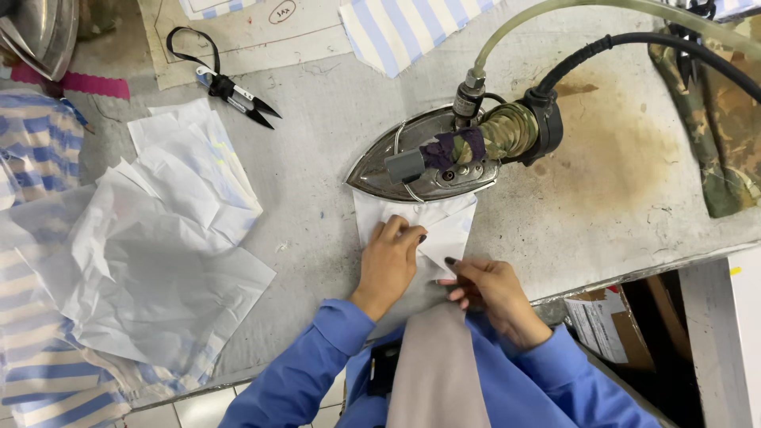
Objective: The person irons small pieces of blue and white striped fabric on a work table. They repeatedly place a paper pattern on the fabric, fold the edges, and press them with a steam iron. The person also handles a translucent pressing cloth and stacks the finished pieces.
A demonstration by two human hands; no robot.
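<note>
- Now the left hand [388,265] is lying flat, pressing the white fabric piece [444,230] steady on the surface [317,111].
- Right hand [487,287] is pinching its folded corner.
- Steam iron [432,158] is sitting at twelve o'clock, weighting the top edge.

Table surface [333,119]: pale grey, with a rusty brown scorch stain [610,150] at right. Iron [424,162]: silvery metal body, handle wrapped in olive-camouflage and purple cloth; one hose yellowish-clear, one cable black. Fabric piece [444,226] below the iron: white. Sleeves [309,364]: bright blue. Thread snips [230,87]: black. Pocket-shaped piece [396,32] at top: pale blue and white stripes. Paper stack [158,238] at left: white, possibly faintly blue-tinted. Cloth [721,135] at far right: green-brown camouflage.
</note>
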